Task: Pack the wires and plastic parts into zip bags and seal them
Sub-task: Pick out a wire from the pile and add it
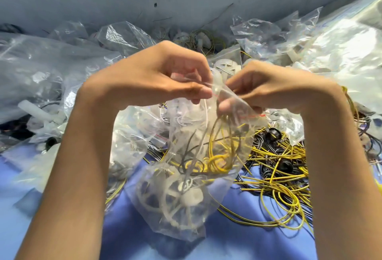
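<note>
Head cam: both hands are up at the mouth of the zip bag (192, 177). The left hand (165, 73) pinches the top edge with thumb and fingers, and the right hand (268, 88) pinches it too, by the red strip. The bag hangs from them over the blue cloth (144, 230), with yellow wires (219, 156) and white plastic parts (190, 196) inside. Loose wires (285, 169) lie right of the bag, clear bags (41, 63) left of it.

Light: bright, from 2 o'clock.
Glare: blown-out white on piled bags (349, 38) at 2 o'clock.
Blur: right hand (268, 89) smeared.
Shadow: under zip bag (186, 179), 6 o'clock.
</note>
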The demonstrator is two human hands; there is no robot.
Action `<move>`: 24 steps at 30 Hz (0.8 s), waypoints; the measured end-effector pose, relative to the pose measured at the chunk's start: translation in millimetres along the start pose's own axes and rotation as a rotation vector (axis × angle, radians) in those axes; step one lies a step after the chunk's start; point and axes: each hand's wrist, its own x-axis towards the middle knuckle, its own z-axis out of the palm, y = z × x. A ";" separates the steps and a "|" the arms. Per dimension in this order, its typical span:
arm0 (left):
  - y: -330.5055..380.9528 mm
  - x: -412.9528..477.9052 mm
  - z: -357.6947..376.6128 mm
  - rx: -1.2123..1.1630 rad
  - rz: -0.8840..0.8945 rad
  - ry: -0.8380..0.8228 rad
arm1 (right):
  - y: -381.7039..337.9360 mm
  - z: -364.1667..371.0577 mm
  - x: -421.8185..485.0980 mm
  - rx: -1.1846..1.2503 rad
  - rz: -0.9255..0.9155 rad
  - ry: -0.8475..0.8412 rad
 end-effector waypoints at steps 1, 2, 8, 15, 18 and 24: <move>1.8 -0.6 -0.2 -0.014 0.015 0.012 | -1.4 2.8 1.6 -0.025 0.023 -0.032; 3.5 -0.9 0.1 -0.024 0.032 0.017 | -3.0 4.7 3.3 -0.049 0.026 -0.040; 10.6 0.9 4.7 -0.085 0.113 0.029 | -14.5 1.8 -2.0 0.090 -0.109 -0.084; 0.0 3.5 5.4 -0.111 0.071 0.034 | -17.4 11.1 6.2 0.062 -0.043 -0.149; -3.6 3.8 4.1 -0.116 0.060 0.042 | -15.9 10.5 5.9 0.091 -0.076 -0.110; -5.4 5.1 5.4 -0.130 0.053 0.052 | -12.7 11.7 8.1 0.075 -0.089 -0.223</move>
